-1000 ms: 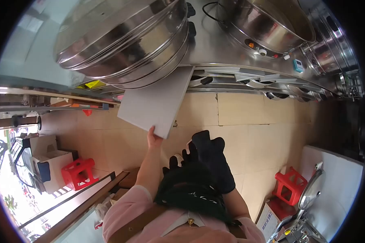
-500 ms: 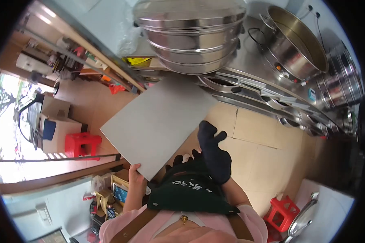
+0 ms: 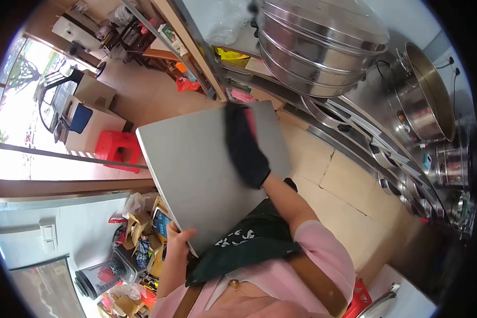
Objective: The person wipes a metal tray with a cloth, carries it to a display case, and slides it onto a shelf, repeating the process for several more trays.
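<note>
A large flat grey rectangular panel (image 3: 191, 159) with a pale edge spans the space in front of my body, tilted. My left hand (image 3: 178, 238) is bare and grips its near left edge, thumb on the top face and fingers underneath. On my right hand is a dark oven mitt (image 3: 245, 148), blurred by motion, lying over the panel's upper right part. A narrow red strip shows along the mitt's right side. The mitt hides my right fingers. A dark green apron (image 3: 238, 249) with white lettering covers my front, close against the panel's lower edge.
A tall stacked metal steamer (image 3: 318, 53) stands on the steel counter ahead, with a deep metal pot (image 3: 424, 95) to its right. A red stool (image 3: 116, 148) is beyond the glass at left. Cardboard boxes (image 3: 138, 225) and a blender (image 3: 108, 273) crowd the lower left.
My mitted right hand has moved left and away from me, from beside the panel to over it. The panel has turned and come nearer my body. My view has swung left.
</note>
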Available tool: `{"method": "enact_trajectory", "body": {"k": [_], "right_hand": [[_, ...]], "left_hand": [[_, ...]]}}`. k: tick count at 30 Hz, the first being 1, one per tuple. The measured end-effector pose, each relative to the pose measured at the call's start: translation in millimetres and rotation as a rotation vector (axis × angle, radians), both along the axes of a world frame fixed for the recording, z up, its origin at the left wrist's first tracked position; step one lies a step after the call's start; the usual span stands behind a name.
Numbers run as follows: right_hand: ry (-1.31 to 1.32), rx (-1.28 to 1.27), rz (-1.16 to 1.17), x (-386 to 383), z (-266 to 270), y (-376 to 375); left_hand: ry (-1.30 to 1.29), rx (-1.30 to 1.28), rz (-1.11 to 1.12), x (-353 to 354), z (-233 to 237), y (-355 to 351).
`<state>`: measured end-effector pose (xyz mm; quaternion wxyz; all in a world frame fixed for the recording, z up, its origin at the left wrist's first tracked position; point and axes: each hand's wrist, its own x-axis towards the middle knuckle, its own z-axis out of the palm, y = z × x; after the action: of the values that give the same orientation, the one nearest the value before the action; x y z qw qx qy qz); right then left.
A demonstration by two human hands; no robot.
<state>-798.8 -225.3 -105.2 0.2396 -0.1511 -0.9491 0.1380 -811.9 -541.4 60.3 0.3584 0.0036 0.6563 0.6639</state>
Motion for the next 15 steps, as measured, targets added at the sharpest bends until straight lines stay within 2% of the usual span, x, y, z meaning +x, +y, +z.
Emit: {"method": "enact_trajectory", "body": {"k": [3,4,6,7,11,12,14,15], "right_hand": [[-0.06,0.021,-0.197,-5,-9,65],[-0.089,0.019,-0.253,-2,-11,84],[-0.158,-0.006,-0.334,8,-14,110],[-0.191,-0.018,-0.362,16,-16,117],[-0.295,-0.061,-0.375,49,-16,110],[-0.307,-0.066,-0.366,52,-16,107],[-0.318,-0.074,-0.335,50,-13,95],[-0.317,-0.074,-0.316,46,-10,89]], "left_hand": [[0.163,-0.186,-0.178,0,38,3],[0.251,-0.138,-0.283,-4,35,1],[0.598,-0.309,-0.636,-13,40,11],[0.772,-0.394,-0.813,-18,43,20],[1.191,-0.276,-1.181,-32,45,62],[1.25,-0.383,-1.326,-36,48,71],[1.348,-0.598,-1.429,-47,46,82],[1.41,-0.661,-1.35,-57,43,81]]}}
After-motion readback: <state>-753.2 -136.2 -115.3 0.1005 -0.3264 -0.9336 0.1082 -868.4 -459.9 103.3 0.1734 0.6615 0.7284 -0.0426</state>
